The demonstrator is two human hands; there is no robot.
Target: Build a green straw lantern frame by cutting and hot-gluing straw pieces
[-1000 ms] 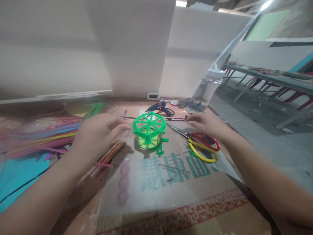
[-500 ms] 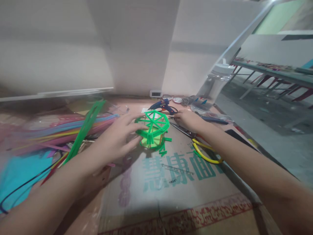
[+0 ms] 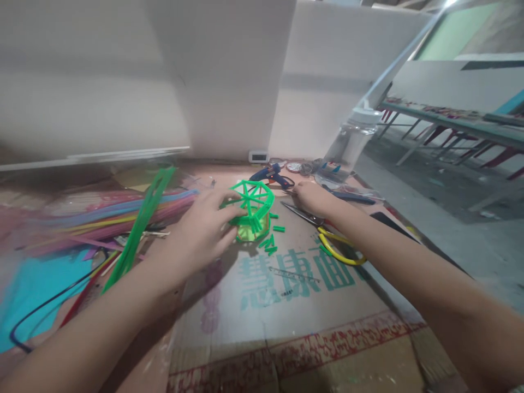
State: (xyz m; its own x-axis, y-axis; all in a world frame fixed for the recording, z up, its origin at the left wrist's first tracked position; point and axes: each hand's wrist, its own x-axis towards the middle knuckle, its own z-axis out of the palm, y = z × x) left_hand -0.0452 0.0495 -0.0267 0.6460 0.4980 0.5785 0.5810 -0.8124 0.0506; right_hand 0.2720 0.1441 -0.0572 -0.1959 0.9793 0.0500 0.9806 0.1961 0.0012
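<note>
My left hand [image 3: 207,226] curls around the left side of a green spoked frame [image 3: 257,191], shaped like a many-sided wheel with a raised rim. Beneath its top lies a yellow-green base [image 3: 248,232], resting on the cardboard. My right hand [image 3: 310,197] is closed beside the blue glue gun [image 3: 272,173]; its fingertips are partly hidden, and a small dark tip shows by them. Under the right wrist lie scissors with yellow handles [image 3: 339,254]. Several short green pieces [image 3: 279,229] are scattered just right of the frame.
A clear ruler [image 3: 293,274] lies on the printed cardboard [image 3: 229,338]. At left are a bundle of green strips [image 3: 141,224], several coloured strips [image 3: 159,215] and blue sheets [image 3: 45,284]. A water bottle [image 3: 347,144] stands at back right, a small digital display [image 3: 258,158] at the wall.
The view has shifted slightly, and the green frame now appears a little further left, showing more of the short green pieces. My left hand stays on it; my right hand stays near the glue gun.
</note>
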